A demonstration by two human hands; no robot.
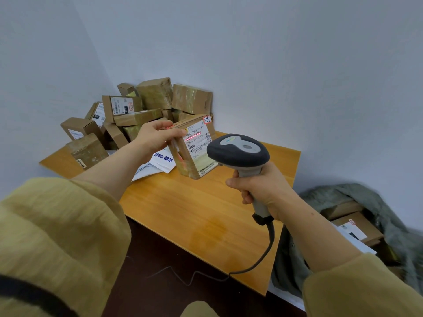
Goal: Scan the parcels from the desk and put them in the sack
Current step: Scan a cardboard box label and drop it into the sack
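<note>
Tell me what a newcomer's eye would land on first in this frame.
The red scan line glowing across the label of the parcel, held by the left hand at the desk. Next, the scanner in the right hand, then the parcel heap in the corner.

I see pale grey walls (274, 53) meeting in a corner, and a dark brown floor (160, 298) below with a thin wire (170, 267) across it.

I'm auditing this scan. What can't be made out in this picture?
Head view:
Sack: blurred, cut off by the right edge; parcel count inside unclear.
Held parcel: label's small print too small; left hand covers its upper corner.
Parcel pile: rear parcels hidden by front ones.
Scanner: window faces away.
</note>
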